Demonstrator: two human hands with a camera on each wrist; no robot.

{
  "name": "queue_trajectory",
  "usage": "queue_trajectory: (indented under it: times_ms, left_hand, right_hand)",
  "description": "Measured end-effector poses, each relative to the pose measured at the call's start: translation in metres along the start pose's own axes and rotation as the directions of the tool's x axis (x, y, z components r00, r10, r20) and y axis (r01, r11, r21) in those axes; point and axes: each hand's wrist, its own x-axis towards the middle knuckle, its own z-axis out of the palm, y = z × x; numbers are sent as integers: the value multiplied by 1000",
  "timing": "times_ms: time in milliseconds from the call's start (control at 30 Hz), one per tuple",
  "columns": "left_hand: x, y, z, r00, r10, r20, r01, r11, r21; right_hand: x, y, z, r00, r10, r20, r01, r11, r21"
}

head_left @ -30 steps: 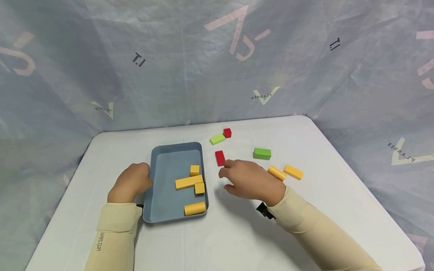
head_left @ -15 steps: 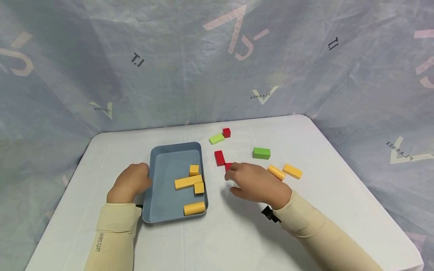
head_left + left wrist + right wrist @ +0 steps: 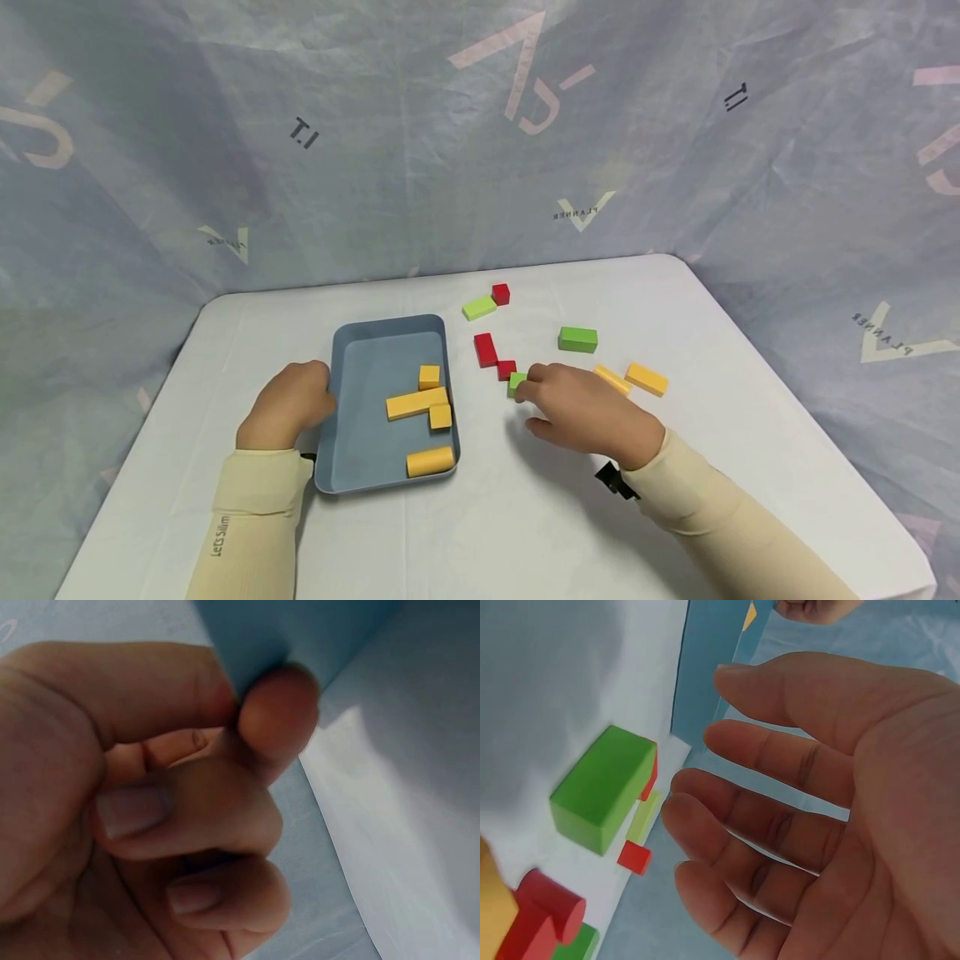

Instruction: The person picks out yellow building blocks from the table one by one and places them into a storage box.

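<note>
My left hand (image 3: 285, 406) still pinches the blue tray (image 3: 358, 454) at its left rim. My right hand (image 3: 588, 408) has drawn back rightward, fingers loosely spread, uncovering a small green block (image 3: 516, 383) at, perhaps touching, my fingertips.

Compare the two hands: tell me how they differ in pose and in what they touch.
The left hand grips the left wall of the blue tray, fingers curled and thumb pressed on the rim; the right hand holds nothing, its fingers loosely spread.
The left hand sits beside the tray; the right hand lies out among loose blocks on the table, fingertips next to a small green block.
Both wear cream sleeves.
</note>
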Motion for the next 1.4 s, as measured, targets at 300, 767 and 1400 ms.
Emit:
queue_trajectory:
  times_ms: [300,767,1400]
  left_hand:
    - [-3,3,-1,1000,17,-22,-17,1000,-21]
    - [-4,6,-3,1000,12,-6,-12,1000,-15]
    - [-2,3,-2,1000,13,-2,-13,1000,-9]
  right_hand:
    - [-15,6,6,1000,14,-15,-14,1000,15]
    - [-32,15,14,999,29,-23,-28,999,28]
    - [-47,23,24,998,50,-46,-50,999,19]
